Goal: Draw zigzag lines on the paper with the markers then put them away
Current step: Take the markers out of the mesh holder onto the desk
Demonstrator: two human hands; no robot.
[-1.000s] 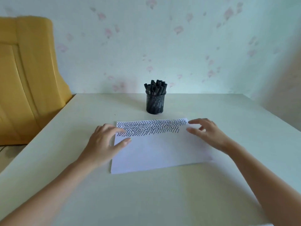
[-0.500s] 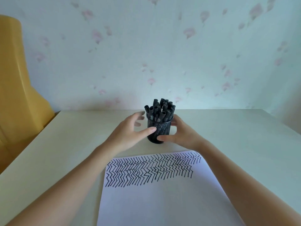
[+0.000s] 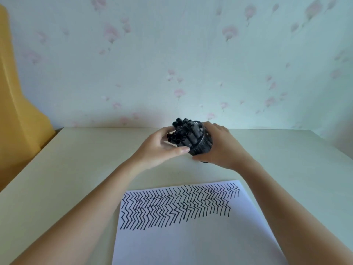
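Two hands grip a tipped cup of markers above the table.

Left hand [image 3: 158, 150] cups the bundle of black markers [image 3: 184, 133] from the left, fingers curled around their caps and thumb pressed under them. Between the hands, the dark mesh cup [image 3: 202, 147] leans toward the left hand. Right hand [image 3: 219, 146] wraps the cup's right side. Nearer the person than both hands, the paper [image 3: 191, 236] lies flat on the table [image 3: 76, 178], zigzag lines across its far part.

Black zigzag rows are seen across the white paper [image 3: 200, 241]; black markers [image 3: 186, 133], a cream tabletop [image 3: 76, 169] and pink-flowered pale wallpaper [image 3: 191, 54].
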